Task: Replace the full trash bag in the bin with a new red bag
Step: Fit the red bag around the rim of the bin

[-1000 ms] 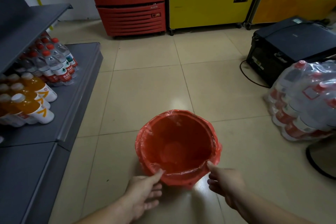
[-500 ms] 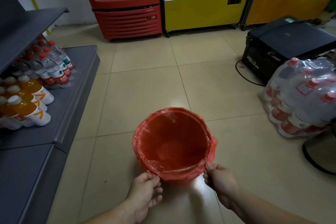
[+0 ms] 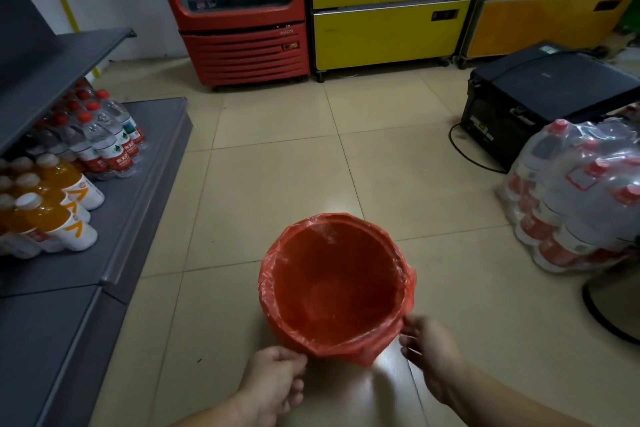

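A round bin stands on the tiled floor, lined with a thin red bag (image 3: 332, 291) whose edge is folded down over the rim. The bag's inside looks empty. My left hand (image 3: 277, 374) is at the near left of the rim, fingers curled, pinching the folded bag edge. My right hand (image 3: 426, 347) is at the near right side, fingertips on the overhanging plastic, thumb and fingers closed on it. The bin's own wall is hidden under the bag. No full trash bag is in view.
A grey shelf unit (image 3: 114, 236) with water and orange drink bottles (image 3: 59, 204) runs along the left. Shrink-wrapped bottle packs (image 3: 575, 198) and a black appliance (image 3: 543, 97) with a cable sit to the right. Drink coolers (image 3: 242, 10) line the far wall. A dark fan base (image 3: 609, 308) lies at right.
Both hands slid lower down the bin's near side, pulling the bag's folded edge further over the rim. The camera tilted slightly up.
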`<move>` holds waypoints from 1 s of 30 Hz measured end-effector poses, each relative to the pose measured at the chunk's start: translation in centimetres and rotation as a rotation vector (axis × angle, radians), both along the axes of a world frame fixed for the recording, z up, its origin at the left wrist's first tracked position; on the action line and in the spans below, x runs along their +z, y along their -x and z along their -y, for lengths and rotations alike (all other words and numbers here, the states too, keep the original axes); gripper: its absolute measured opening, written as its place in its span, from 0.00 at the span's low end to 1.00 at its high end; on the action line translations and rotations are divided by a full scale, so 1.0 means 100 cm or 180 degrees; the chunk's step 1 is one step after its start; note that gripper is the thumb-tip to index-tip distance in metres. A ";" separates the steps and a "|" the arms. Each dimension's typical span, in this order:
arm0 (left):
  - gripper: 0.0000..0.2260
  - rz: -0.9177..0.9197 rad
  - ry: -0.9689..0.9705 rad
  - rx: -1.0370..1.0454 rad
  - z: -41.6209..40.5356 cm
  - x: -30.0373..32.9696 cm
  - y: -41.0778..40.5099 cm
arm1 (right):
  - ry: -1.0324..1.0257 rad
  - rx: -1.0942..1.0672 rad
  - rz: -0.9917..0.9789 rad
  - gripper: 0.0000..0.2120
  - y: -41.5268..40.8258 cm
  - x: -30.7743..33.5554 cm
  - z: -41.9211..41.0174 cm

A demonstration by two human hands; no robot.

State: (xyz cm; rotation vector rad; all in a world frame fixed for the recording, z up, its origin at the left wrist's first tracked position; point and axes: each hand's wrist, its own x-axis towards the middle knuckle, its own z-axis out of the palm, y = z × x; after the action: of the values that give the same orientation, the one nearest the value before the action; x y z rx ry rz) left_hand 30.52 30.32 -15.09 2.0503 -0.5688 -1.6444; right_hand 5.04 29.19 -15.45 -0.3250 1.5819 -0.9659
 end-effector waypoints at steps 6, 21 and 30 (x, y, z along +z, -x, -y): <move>0.13 0.0316 0.0494 0.0660 0.055 0.011 -0.030 | 0.0403 0.0243 -0.0961 0.35 0.024 0.012 0.046; 0.12 -0.0084 0.0710 0.0731 0.085 -0.005 -0.039 | 0.0423 0.0382 -0.0742 0.18 0.035 -0.018 0.101; 0.08 0.0171 0.0631 0.0621 0.090 -0.026 -0.051 | 0.0436 0.0686 -0.1049 0.23 0.040 -0.038 0.108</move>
State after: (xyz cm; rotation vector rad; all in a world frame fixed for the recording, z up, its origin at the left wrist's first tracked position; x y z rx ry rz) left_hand 35.66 21.30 -17.64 1.9430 -0.5103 -1.3688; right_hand 1.06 18.42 -19.22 -0.7669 1.7362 -0.8853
